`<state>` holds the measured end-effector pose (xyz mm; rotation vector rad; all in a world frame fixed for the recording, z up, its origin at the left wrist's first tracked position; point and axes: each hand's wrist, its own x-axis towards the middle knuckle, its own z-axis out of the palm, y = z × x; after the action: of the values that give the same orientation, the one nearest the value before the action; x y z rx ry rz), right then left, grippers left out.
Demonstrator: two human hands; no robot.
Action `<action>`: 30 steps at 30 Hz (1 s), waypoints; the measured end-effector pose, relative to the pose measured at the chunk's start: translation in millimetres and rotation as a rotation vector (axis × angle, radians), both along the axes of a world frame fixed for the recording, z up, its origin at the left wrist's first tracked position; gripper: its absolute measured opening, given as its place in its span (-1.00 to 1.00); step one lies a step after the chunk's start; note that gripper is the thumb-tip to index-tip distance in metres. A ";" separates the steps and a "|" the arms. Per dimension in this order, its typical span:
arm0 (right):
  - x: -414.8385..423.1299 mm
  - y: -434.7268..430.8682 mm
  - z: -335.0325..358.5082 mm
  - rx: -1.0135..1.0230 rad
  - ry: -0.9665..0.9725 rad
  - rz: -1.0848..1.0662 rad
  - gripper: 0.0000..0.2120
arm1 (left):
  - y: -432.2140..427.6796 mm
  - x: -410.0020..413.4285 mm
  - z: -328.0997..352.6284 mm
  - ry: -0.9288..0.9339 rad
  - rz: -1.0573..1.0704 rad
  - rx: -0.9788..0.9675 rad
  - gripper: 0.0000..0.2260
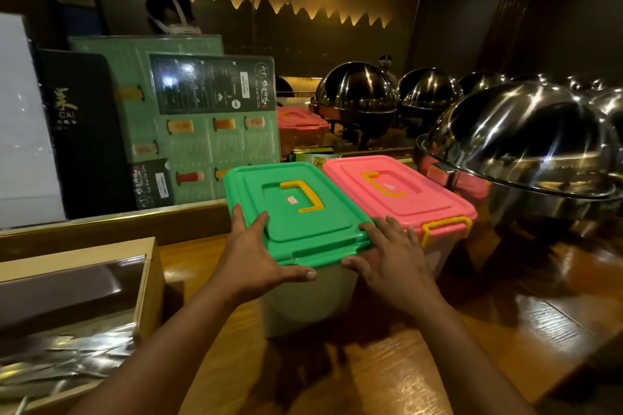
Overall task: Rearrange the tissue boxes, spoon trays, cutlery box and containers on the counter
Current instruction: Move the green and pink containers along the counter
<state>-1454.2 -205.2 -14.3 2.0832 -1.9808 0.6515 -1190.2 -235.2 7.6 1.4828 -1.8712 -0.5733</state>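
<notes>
At the center of the frame, I am gripping the green-lidded container [296, 212] on the wooden counter [387, 367], left hand [256, 256] and right hand [392, 263] clasping its near corners, while it is sitting against the pink-lidded container [401, 192].

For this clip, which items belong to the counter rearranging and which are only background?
Job: green-lid container, held at its near corners by left hand and right hand; pink-lid container; cutlery box.

Background: menu boards, chafing dish, far pink container.
</notes>
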 end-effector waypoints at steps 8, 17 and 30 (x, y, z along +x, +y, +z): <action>-8.9 -5.2 3.2 0.039 -0.053 0.040 0.04 | -5.2 -7.2 -1.5 -0.001 0.005 -0.010 0.47; -9.2 -5.6 3.1 0.021 -0.091 0.049 0.00 | -2.8 -8.5 1.2 -0.001 -0.011 0.024 0.40; 34.5 5.4 11.0 -0.183 -0.300 0.121 -0.35 | 19.7 63.3 -3.6 -0.043 -0.052 0.012 0.30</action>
<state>-1419.8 -199.7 -3.3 2.1061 -1.8602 1.1833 -1126.9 -215.5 4.0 1.4681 -1.9475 -0.5828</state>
